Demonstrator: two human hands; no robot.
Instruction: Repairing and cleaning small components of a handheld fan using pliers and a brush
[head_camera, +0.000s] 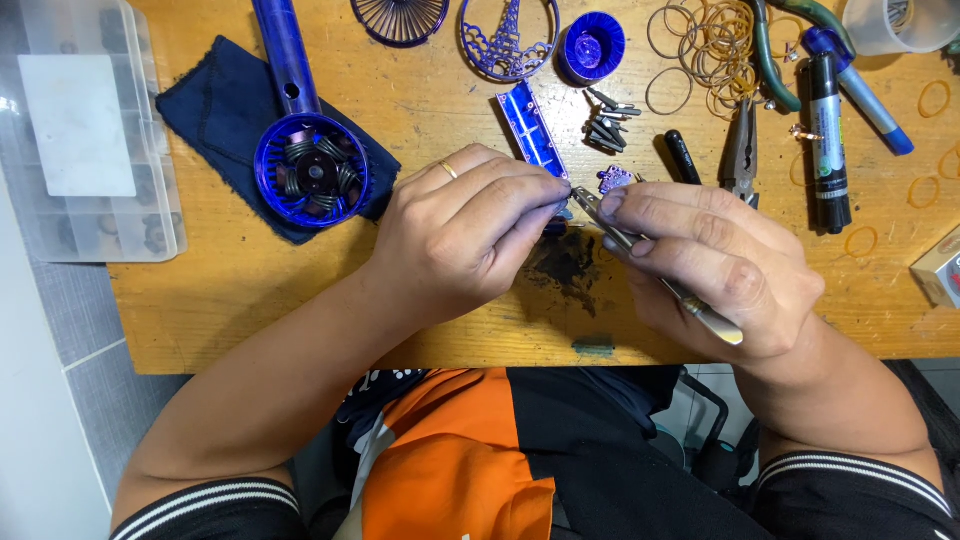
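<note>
two hands meet over the middle of a wooden workbench (250, 290), everything else spread behind them.

largest first: clear plastic parts box (80, 130) at the far left, lid down, half off the bench edge. dark blue cloth (215, 100) beside it, bearing the open purple fan body (310, 170) with motor and windings exposed. if that cloth is snagged by a forearm, the fan body would likely slide with it.

left hand (460, 240), ring on one finger, curled tight, thumb and forefinger pinched on something very small at the tips; cannot tell what it is, the fingers hide it. right hand (720, 265) closed around metal tweezers (650, 265), tips pointing left into the left hand's pinch.

main risk, as i judge it: the pinched piece is tiny and held above the bench, so a slip of the tweezer tips could flick it away, and the near edge is close. it could also vanish against the dark stain (565, 265) right below.

behind the hands: blue battery tray (530, 125), pliers (740, 150), black marker (828, 140), loose screwdriver bits (610, 120), small purple circuit board (613, 179) just beside the right forefinger. a knuckle nudge could knock that board or scatter the bits. rubber bands (710, 40) lie well apart, no concern.
</note>
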